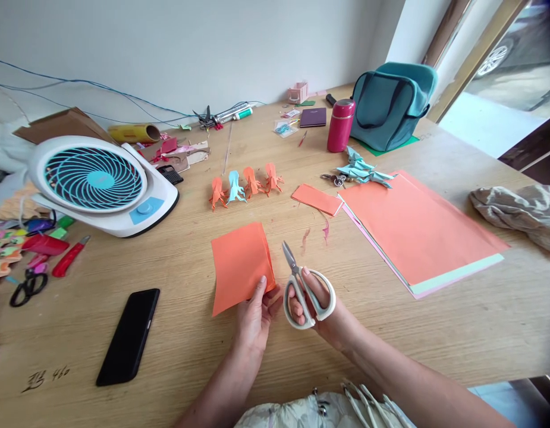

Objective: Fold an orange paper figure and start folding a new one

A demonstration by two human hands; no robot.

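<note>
My left hand (255,306) pinches a folded sheet of orange paper (239,264) by its lower right corner, thumb on top and fingers beneath. My right hand (317,300) grips white-handled scissors (292,261) with fingers through the loops. The blades point up and to the left, look closed, and stand apart from the paper's right edge. Beyond the hands several small paper figures stand in a row, orange ones (252,181) and a light blue one (236,187). A small stack of orange paper strips (317,199) lies to their right.
Large orange sheets (421,232) over green and pink ones lie at right, with blue folded paper pieces (361,169) at their far edge. A black phone (128,336) and a fan (100,178) are at left. A red flask (341,126) and a teal bag (390,107) stand behind.
</note>
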